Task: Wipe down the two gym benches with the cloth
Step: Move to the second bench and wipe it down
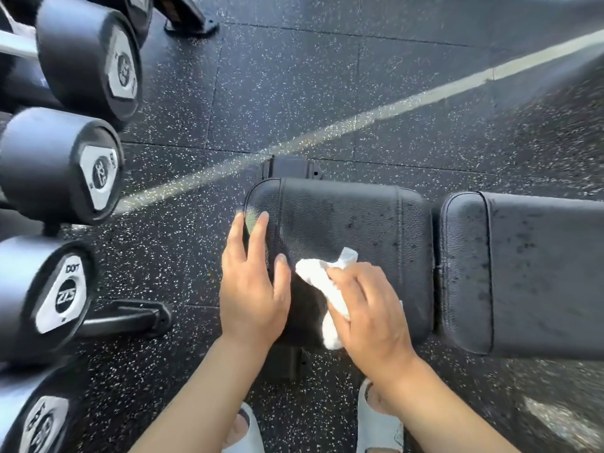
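Cloth under your right hand, left hand steadying the seat pad

Your right hand [366,308] grips the white cloth [322,286], bunched on the near part of the bench seat pad [353,217]; your left hand [253,289] lies flat with fingers straight over the pad's left end. The cloth looks soft and light, so keep it balled under your palm. The back pad [539,273] sits just right, the dumbbells [65,165] far left

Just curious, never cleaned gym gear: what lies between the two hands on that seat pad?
In the head view, only bare black seat pad and the cloth's free end lie between left hand and right hand.
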Demonstrator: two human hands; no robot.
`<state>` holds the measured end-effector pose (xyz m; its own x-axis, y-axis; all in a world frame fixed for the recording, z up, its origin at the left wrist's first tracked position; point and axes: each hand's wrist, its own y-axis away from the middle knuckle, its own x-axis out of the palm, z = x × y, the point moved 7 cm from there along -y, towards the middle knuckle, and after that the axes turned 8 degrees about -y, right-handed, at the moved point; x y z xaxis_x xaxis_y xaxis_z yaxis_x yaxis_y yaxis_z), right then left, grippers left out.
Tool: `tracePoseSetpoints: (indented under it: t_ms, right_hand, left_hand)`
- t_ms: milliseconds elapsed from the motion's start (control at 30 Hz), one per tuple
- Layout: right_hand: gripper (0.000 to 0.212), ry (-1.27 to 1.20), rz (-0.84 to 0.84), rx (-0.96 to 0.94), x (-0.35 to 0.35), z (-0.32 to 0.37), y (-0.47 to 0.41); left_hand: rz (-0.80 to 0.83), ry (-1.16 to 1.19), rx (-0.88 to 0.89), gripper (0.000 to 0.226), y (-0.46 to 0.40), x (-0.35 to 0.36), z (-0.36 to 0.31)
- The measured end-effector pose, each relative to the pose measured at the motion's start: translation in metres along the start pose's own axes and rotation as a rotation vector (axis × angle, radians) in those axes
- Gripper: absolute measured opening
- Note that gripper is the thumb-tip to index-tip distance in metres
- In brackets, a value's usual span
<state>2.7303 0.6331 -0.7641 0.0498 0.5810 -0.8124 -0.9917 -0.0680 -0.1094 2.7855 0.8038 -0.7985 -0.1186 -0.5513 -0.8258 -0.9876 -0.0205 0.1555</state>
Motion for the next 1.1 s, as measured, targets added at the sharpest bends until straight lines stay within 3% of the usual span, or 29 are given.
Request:
tracePoseSetpoints:
  t_ms: [233,333,467,600,667,733,833,1100]
  right_hand:
    - [0.022,0.034,-0.263,0.24,-0.019,-0.043,-0.122]
    - [0.016,0.009,-0.217,0.19,0.008,-0.008,-0.14]
    - [0.029,-0.048,-0.04,0.024,0.028,0.023,-0.106]
    - [0.034,0.189,0.008,0.05,-0.01,-0.056,-0.079]
    - [0.031,0.289,-0.094,0.113,-0.041,-0.098,-0.074]
    - [0.023,0.225,-0.221,0.261,-0.061,-0.117,-0.076]
    - [0.022,0.133,-0.298,0.304,-0.05,-0.095,-0.09]
    - [0.028,0.0,-0.146,0.098,0.007,-0.008,-0.085]
  left_hand:
    - [-0.093,-0.072,-0.055,0.056,0.003,0.0,-0.002]
    - [-0.081,-0.089,-0.047,0.057,0.002,-0.001,-0.003]
    - [-0.044,-0.126,-0.049,0.059,0.0,0.0,-0.002]
    - [-0.045,-0.166,-0.04,0.059,-0.002,0.004,-0.004]
    - [-0.051,-0.181,-0.04,0.059,-0.002,0.005,-0.003]
    - [-0.052,-0.194,-0.048,0.059,-0.003,0.006,-0.001]
    - [-0.049,-0.193,-0.047,0.058,-0.002,0.007,-0.001]
    - [-0.061,-0.202,-0.051,0.059,-0.003,0.008,0.0]
